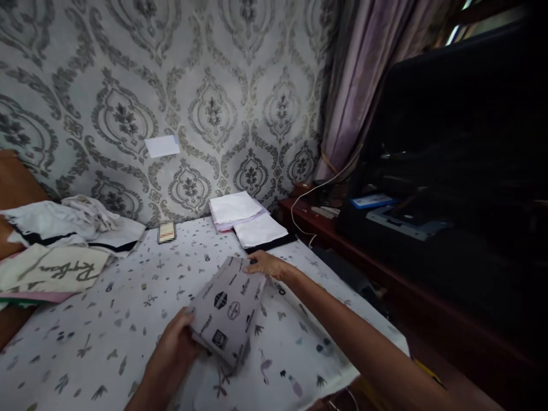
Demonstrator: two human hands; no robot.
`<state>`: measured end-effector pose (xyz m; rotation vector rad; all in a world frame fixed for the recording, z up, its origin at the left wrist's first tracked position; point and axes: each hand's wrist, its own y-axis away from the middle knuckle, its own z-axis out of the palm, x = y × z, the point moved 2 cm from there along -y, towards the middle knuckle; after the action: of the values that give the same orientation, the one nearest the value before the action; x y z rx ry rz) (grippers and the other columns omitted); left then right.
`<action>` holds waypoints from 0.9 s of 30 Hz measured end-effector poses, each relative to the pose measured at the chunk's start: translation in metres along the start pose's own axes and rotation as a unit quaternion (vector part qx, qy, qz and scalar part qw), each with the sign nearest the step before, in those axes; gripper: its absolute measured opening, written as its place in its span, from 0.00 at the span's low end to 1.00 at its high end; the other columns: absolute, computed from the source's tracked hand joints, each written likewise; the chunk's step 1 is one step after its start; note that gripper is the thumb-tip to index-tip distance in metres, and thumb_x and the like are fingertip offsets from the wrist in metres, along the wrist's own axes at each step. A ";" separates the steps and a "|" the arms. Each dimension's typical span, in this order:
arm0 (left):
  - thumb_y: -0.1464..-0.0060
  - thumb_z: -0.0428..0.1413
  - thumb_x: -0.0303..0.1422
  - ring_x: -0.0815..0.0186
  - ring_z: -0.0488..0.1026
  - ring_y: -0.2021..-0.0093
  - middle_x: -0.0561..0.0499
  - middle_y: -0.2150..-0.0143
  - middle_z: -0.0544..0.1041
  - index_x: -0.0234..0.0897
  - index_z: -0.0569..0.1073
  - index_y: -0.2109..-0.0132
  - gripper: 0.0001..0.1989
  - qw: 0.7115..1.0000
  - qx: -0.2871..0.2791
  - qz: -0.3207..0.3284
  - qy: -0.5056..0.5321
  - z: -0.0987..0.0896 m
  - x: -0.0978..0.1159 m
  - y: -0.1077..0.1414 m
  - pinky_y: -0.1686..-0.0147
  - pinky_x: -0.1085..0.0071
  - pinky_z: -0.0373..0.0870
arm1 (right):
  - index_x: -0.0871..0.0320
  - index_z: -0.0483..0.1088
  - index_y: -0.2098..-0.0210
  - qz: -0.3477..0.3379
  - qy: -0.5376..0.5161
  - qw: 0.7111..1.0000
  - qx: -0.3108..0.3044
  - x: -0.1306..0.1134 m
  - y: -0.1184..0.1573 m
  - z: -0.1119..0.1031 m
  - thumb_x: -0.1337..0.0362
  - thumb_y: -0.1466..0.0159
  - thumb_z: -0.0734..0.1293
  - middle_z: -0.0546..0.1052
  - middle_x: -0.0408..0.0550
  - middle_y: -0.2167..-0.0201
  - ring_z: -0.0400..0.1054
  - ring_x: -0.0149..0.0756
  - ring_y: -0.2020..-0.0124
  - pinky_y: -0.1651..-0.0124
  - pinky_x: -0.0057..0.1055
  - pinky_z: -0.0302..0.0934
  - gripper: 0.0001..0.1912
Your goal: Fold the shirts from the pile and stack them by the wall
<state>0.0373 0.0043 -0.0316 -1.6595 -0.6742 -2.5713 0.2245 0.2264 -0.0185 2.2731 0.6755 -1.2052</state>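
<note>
Clearly, both your hands grip the folded grey cloth at opposite ends

You have the folded cloth [231,311] low in the middle of your view, over the patterned sheet [160,279], with its long axis slanting from near left to far right. Your left hand [182,339] is at the near-left end, thumb along the edge and fingers curled underneath, mostly out of sight. Your right hand [268,266] reaches to the far end and pinches the corner there, thumb against fingertips. Neither hand is spread; each is closed about the cloth alone. Your left hand is the one closer to your body. Whether the cloth's underside touches the sheet, you cannot tell from this view.

Just beyond your right hand, toward the wall, lies a stack of white cloths [261,228], flat and squared, with black fabric [278,242] showing beneath.

What you hold looks soft and matte, a thick oblong of several layers printed with dark badges and lettering. The sheet is pale and lightly creased, scattered with small leaf shapes. Well off to your left, a rumpled clothes pile [89,225] slumps in loose folds, and to your right stands a dark red desk [305,210], hard and smooth-edged.
</note>
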 end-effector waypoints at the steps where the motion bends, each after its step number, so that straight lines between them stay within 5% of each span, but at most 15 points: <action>1: 0.51 0.62 0.41 0.56 0.77 0.58 0.44 0.57 0.79 0.37 0.72 0.53 0.20 0.999 -0.005 -0.029 0.026 0.004 0.000 -0.003 0.64 0.65 0.73 | 0.63 0.75 0.63 0.012 -0.036 0.999 -0.005 0.006 0.008 -0.001 0.58 0.46 0.72 0.79 0.48 0.71 0.74 0.37 0.69 0.68 0.29 0.67 0.15; 4: 0.53 0.64 0.37 0.52 0.78 0.55 0.40 0.48 0.78 0.38 0.67 0.43 0.29 0.997 -0.022 -0.069 0.007 0.013 -0.005 -0.010 0.64 0.61 0.76 | 0.61 0.75 0.65 0.049 -0.201 0.978 -0.024 0.021 0.027 -0.002 0.59 0.49 0.73 0.80 0.47 0.72 0.74 0.36 0.73 0.69 0.29 0.69 0.15; 7: 0.54 0.63 0.30 0.53 0.79 0.55 0.40 0.47 0.78 0.40 0.64 0.41 0.33 0.999 -0.024 -0.039 -0.024 0.021 -0.003 -0.018 0.64 0.62 0.77 | 0.59 0.75 0.67 0.035 -0.316 0.948 -0.010 0.027 0.035 -0.009 0.61 0.52 0.74 0.79 0.44 0.74 0.72 0.32 0.75 0.70 0.28 0.68 0.14; 12: 0.53 0.62 0.25 0.59 0.81 0.60 0.44 0.55 0.82 0.38 0.68 0.47 0.25 0.998 0.003 0.022 -0.052 0.057 0.040 -0.062 0.64 0.67 0.79 | 0.59 0.75 0.68 -0.041 -0.271 0.951 0.142 0.025 0.024 -0.063 0.60 0.51 0.72 0.76 0.41 0.76 0.68 0.31 0.76 0.73 0.25 0.63 0.12; 18: 0.56 0.60 0.18 0.67 0.78 0.71 0.48 0.63 0.81 0.35 0.71 0.55 0.20 0.994 -0.020 0.101 -0.034 0.134 0.095 -0.170 0.71 0.72 0.76 | 0.60 0.77 0.60 -0.045 -0.169 0.935 0.309 0.033 -0.026 -0.144 0.62 0.47 0.66 0.78 0.43 0.72 0.69 0.33 0.72 0.69 0.27 0.64 0.16; 22: 0.55 0.59 0.16 0.66 0.78 0.72 0.50 0.70 0.80 0.33 0.71 0.59 0.15 0.995 -0.005 0.089 -0.040 0.160 0.084 -0.236 0.68 0.69 0.76 | 0.61 0.78 0.62 -0.010 -0.099 0.924 0.370 0.059 -0.060 -0.165 0.67 0.46 0.64 0.79 0.45 0.69 0.72 0.36 0.65 0.60 0.29 0.64 0.15; 27: 0.55 0.59 0.14 0.64 0.78 0.71 0.51 0.73 0.77 0.32 0.69 0.62 0.14 0.997 0.016 0.063 -0.051 0.151 0.051 -0.276 0.65 0.65 0.76 | 0.58 0.79 0.69 0.046 0.004 0.926 0.374 0.094 -0.080 -0.165 0.72 0.49 0.66 0.79 0.45 0.70 0.73 0.42 0.58 0.51 0.34 0.63 0.11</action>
<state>0.0815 0.3201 -0.0313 -1.7722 -0.5920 -2.3920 0.3223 0.4078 -0.0305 2.8654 0.0870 -1.5991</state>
